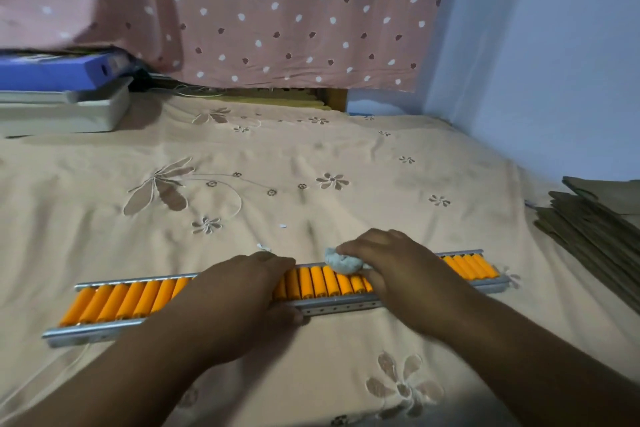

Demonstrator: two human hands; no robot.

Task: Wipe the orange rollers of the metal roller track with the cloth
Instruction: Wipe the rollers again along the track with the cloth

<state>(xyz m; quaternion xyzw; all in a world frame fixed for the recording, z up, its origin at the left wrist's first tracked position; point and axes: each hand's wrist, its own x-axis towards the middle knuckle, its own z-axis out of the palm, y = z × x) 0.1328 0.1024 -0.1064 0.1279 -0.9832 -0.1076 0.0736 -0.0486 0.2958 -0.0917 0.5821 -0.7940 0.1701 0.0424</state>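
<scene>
A long metal roller track [339,308] with a row of orange rollers [114,302] lies across the bed, left end nearer me. My left hand [239,291] clamps over the track's middle, fingers on the far rail and thumb on the near rail. Right of it, my right hand [398,267] presses a crumpled pale grey cloth [343,262] onto the rollers. Both hands hide the rollers beneath them.
The track rests on a beige sheet embroidered with flowers [311,184]. Blue and white boxes [65,94] are stacked at the back left. A pile of brown flat sheets [595,218] lies at the right edge. A pink dotted curtain [277,10] hangs behind.
</scene>
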